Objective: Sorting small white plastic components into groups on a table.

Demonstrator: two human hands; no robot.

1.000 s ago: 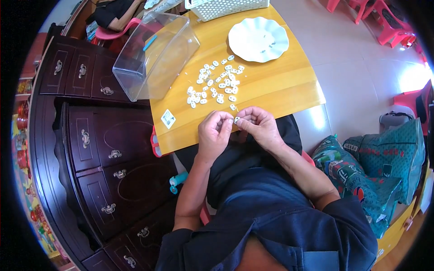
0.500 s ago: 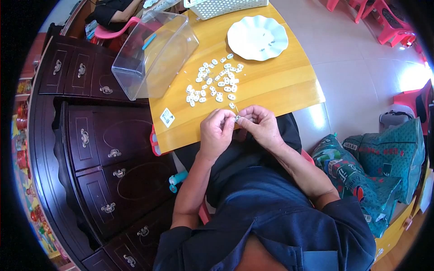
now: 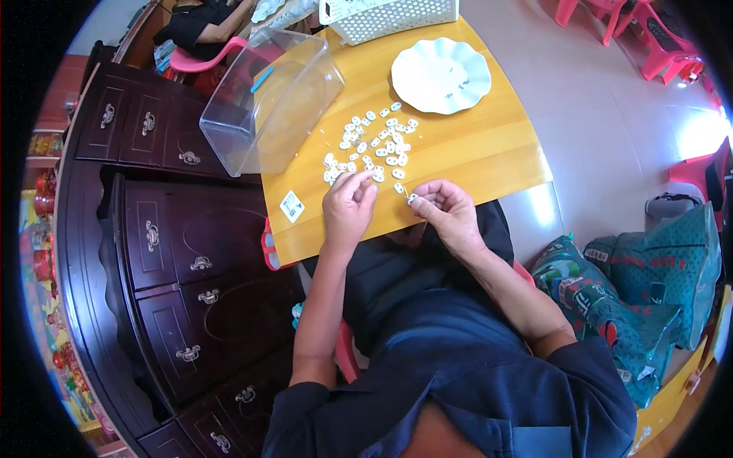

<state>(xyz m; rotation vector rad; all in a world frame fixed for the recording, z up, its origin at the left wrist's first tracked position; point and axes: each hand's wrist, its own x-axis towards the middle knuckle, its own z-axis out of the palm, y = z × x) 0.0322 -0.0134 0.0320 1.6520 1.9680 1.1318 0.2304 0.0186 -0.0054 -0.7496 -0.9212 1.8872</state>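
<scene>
At the left stands a dark wooden drawer cabinet [image 3: 164, 252]. Next, at the far left of the yellow wooden desk [image 3: 489, 149], is a clear plastic bin [image 3: 267, 114]. The left hand [image 3: 347, 212] is at the near side of many white oval pieces [image 3: 381, 152]; whether its grip is closed, I cannot tell. The white wavy-rimmed plate [image 3: 441, 76] lies farther. To the right, the right hand [image 3: 452, 220] has its grip clamped on one small white piece [image 3: 413, 199], above the near desk edge.
</scene>
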